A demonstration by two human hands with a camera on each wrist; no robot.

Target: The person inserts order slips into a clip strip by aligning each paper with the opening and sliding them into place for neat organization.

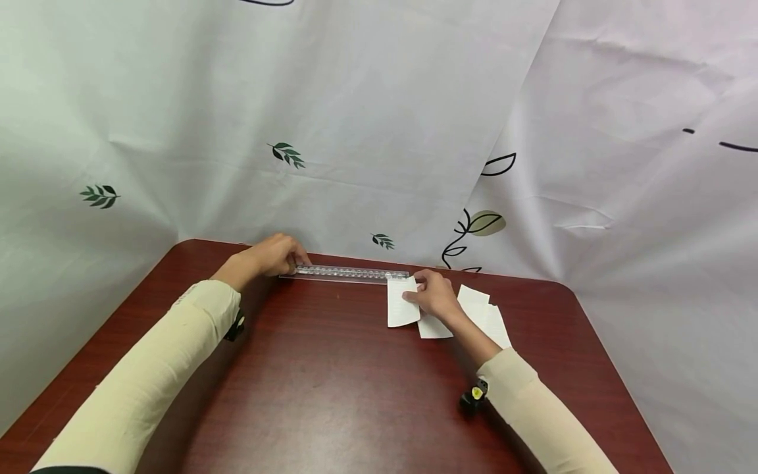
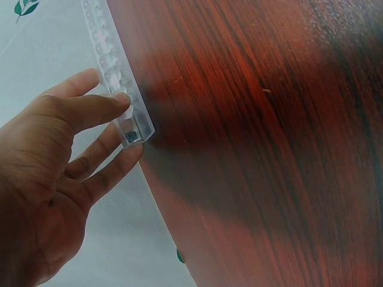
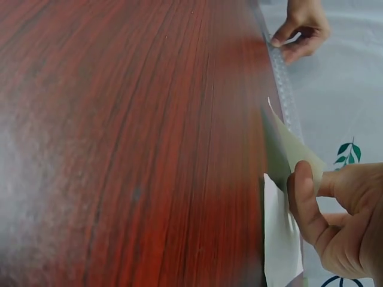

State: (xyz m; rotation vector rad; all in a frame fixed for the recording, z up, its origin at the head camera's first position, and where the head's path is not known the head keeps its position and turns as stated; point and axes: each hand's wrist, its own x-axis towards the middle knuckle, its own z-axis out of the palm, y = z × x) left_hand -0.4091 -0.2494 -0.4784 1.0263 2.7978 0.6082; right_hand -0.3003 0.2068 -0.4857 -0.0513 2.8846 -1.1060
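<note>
A long clear plastic strip (image 1: 349, 272) with a row of small raised shapes along it lies near the table's far edge. My left hand (image 1: 275, 255) grips its left end; in the left wrist view the thumb presses on top of the strip (image 2: 141, 122) and fingers curl beneath. At the strip's right end, my right hand (image 1: 437, 294) pinches a small white paper sheet (image 1: 403, 308) between thumb and fingers. The sheet's top edge overlaps the strip in the head view. Seen from the right wrist, the held sheet (image 3: 294, 146) stands tilted up off the table.
Beneath and beside my right hand lie more white sheets (image 1: 487, 319), partly hidden by the forearm. The dark red wooden table (image 1: 331, 395) ends at a hanging white cloth (image 1: 355, 131) with leaf prints, close behind the strip. Each wrist wears a small black device (image 1: 472, 399).
</note>
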